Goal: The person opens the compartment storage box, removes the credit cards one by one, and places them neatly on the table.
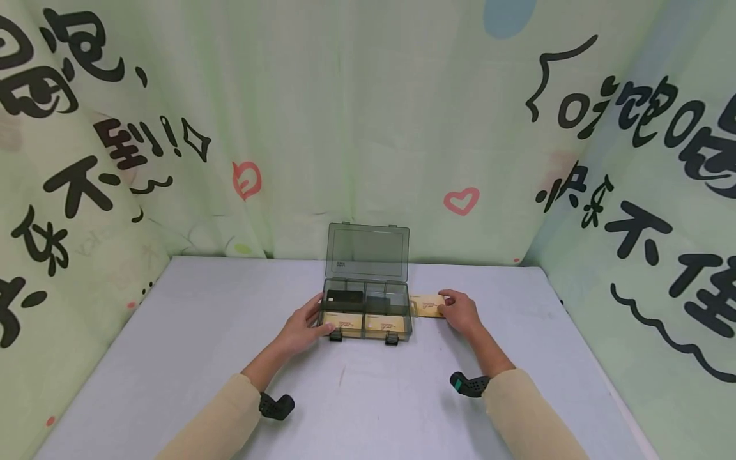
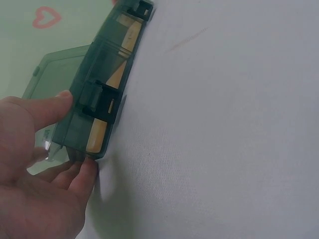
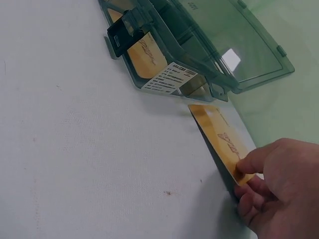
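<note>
By the right hand 1 card is pinched, its long axis pointed left (paralleling the surface's far edge) at the box gripped by the left hand.

The head view looks forward and down at the box from afar; wrist views, close at its left and right, share its front.
</note>
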The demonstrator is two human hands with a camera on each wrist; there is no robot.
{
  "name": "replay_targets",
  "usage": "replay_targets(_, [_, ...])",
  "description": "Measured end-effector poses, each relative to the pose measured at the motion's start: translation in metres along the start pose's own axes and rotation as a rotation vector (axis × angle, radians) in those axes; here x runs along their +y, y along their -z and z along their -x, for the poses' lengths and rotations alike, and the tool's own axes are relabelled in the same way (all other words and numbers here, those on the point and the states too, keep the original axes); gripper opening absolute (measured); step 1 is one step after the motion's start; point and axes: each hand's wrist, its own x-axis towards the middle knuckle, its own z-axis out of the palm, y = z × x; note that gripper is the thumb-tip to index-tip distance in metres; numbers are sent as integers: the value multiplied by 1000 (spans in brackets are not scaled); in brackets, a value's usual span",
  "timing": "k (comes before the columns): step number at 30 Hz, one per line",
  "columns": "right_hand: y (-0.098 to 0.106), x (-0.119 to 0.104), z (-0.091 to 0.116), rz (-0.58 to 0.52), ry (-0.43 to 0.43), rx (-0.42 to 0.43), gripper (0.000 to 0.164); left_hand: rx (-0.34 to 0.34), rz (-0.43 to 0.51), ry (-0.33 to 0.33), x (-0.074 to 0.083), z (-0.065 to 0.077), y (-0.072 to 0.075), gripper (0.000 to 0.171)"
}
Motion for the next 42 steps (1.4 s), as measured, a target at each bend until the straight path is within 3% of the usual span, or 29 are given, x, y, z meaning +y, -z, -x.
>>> replay_targets(10, [0, -4, 1, 55, 14, 19, 39, 1, -30, -18, -3, -4, 0, 80])
replay_targets(22, [-1, -8, 1, 173, 101, 55, 36, 7, -15, 3, -3, -5, 0, 79])
replay_targets(30, [-3, -4, -3, 160, 101, 32, 33, 6, -14, 4, -3, -4, 0, 80])
replay_targets(42, [-2, -2, 0, 28, 116, 79, 25, 9, -18, 1, -3, -4, -1, 81])
